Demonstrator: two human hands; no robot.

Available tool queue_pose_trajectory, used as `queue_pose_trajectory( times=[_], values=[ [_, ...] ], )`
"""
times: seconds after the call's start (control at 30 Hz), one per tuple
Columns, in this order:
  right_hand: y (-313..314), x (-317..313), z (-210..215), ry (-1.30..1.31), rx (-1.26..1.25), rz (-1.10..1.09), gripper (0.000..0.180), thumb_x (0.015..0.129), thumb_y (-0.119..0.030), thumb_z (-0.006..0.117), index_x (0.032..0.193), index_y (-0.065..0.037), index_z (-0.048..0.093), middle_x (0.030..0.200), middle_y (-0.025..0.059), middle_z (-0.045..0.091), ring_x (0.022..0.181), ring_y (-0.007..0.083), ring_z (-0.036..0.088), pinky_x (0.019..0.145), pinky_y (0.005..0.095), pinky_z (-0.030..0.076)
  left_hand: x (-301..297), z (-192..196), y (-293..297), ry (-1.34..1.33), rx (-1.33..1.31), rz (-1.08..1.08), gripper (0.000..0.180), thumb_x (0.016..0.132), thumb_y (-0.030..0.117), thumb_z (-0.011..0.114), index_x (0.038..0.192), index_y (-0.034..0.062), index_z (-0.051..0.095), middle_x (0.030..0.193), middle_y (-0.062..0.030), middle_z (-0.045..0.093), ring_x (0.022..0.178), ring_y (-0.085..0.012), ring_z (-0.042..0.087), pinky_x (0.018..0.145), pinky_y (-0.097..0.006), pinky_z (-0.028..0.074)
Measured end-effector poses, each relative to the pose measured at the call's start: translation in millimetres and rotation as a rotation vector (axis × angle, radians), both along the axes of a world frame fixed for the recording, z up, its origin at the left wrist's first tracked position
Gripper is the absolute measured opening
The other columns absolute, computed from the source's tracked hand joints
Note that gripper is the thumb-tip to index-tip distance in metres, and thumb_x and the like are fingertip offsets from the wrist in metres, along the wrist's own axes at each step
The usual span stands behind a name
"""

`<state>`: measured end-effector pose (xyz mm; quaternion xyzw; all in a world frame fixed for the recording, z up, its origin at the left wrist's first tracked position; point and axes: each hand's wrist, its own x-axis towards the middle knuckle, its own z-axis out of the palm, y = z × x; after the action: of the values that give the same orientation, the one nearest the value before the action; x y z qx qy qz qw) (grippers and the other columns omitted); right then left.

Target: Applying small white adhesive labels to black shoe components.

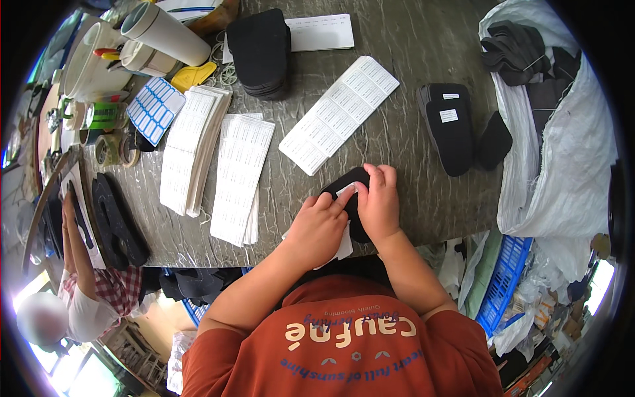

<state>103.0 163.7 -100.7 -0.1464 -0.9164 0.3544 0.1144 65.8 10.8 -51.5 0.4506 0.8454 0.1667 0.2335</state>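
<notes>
A black rounded pad [358, 229], like a shoe insole, lies in front of me near the table's front edge. On its upper part is a small white label [344, 190]. My left hand [317, 228] presses its fingertips onto that label, the fingers close together. My right hand [381, 202] has its thumb at the label's right end and its fingers bent over the pad's far right edge. White label paper [345, 243] shows below my left hand, partly hidden; I cannot tell whether the hand holds it. Beyond lies a stack of label sheets [338, 115].
More label-sheet stacks [188, 152] [242, 178] lie left. A black pad stack [258, 49] stands at the back. Labelled pads [448, 135] lie right, beside a white sack [522, 192] of dark pieces. A white cup [165, 34] stands back left. Another person [99, 298] works far left.
</notes>
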Motion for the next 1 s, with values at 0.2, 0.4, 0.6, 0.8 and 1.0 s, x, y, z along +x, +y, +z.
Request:
queue_pose_trajectory(
  times=[0.2,0.4,0.6,0.8,1.0],
  values=[
    [12,3,-14,0.219,0.038,0.056,0.022,0.077,0.0,0.069,0.091,-0.004,0.053,0.088,0.0128,0.057,0.086,0.0344,0.056,0.074,0.0425,0.047,1,1,-15,-0.103,0.097,-0.012,0.015,0.082,0.014,0.06,0.08,0.0001,0.064,0.141,-0.0109,0.048,0.117,-0.0309,0.047,0.103,-0.044,0.037],
    [6,7,-20,0.274,-0.036,0.029,0.014,0.083,0.002,0.062,0.088,-0.003,0.049,0.087,0.0156,0.061,0.075,0.0358,0.059,0.068,0.0418,0.049,18,-5,-32,-0.239,0.166,0.024,0.014,0.084,0.011,0.062,0.078,-0.0014,0.062,0.145,-0.0139,0.044,0.139,-0.041,0.027,0.113,-0.051,0.026],
    [7,18,-27,0.361,-0.216,-0.247,0.015,0.089,0.001,0.058,0.094,-0.003,0.044,0.091,0.0174,0.063,0.074,0.0324,0.063,0.066,0.04,0.05,18,-11,-36,-0.262,0.117,0.028,0.011,0.083,0.01,0.064,0.086,-0.0003,0.064,0.143,-0.0121,0.047,0.141,-0.0409,0.024,0.113,-0.052,0.026],
    [109,-24,45,0.432,0.072,-0.336,0.013,0.089,-0.002,0.063,0.095,-0.001,0.051,0.086,0.0149,0.059,0.07,0.03,0.056,0.068,0.0381,0.048,13,-8,-34,-0.3,0.151,0.05,0.012,0.086,0.012,0.064,0.086,-0.0002,0.063,0.142,-0.01,0.048,0.141,-0.0367,0.026,0.112,-0.052,0.027],
    [87,-25,84,0.088,-0.072,0.002,0.014,0.084,-0.004,0.067,0.095,-0.001,0.058,0.088,0.0107,0.056,0.074,0.0255,0.056,0.07,0.0361,0.047,3,0,-26,-0.446,0.383,0.418,0.014,0.086,0.005,0.061,0.097,-0.0022,0.065,0.117,-0.0131,0.065,0.125,-0.0362,0.048,0.105,-0.045,0.035]
  ],
)
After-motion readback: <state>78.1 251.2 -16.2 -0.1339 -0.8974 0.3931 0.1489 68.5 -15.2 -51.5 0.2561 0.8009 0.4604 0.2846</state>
